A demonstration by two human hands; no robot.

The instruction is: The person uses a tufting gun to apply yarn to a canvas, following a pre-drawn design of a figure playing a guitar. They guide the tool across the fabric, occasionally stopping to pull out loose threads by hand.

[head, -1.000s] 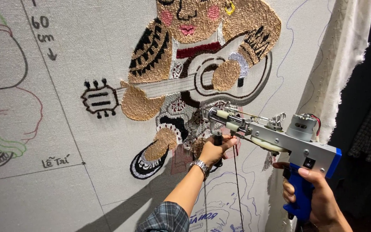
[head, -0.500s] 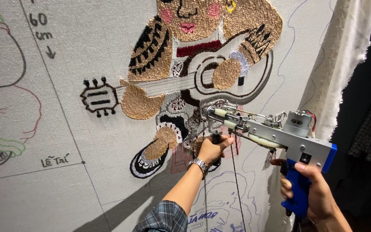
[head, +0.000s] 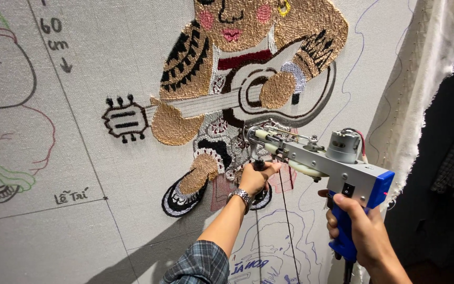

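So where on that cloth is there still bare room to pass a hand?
Bare cloth lies left of the tufted guitar figure, above the guitar head, and below it, lower left. It is crowded under the guitar, where the left hand, right hand and tufting gun work.

**Tufting gun against the cloth**

The tufting gun (head: 319,158) was grey metal with a blue pistol grip and a round motor on top. It was held nearly level, its needle end pressed to the pale backing cloth (head: 106,68) just below the tufted guitar-player figure (head: 248,79), a dark yarn strand hanging beneath it.
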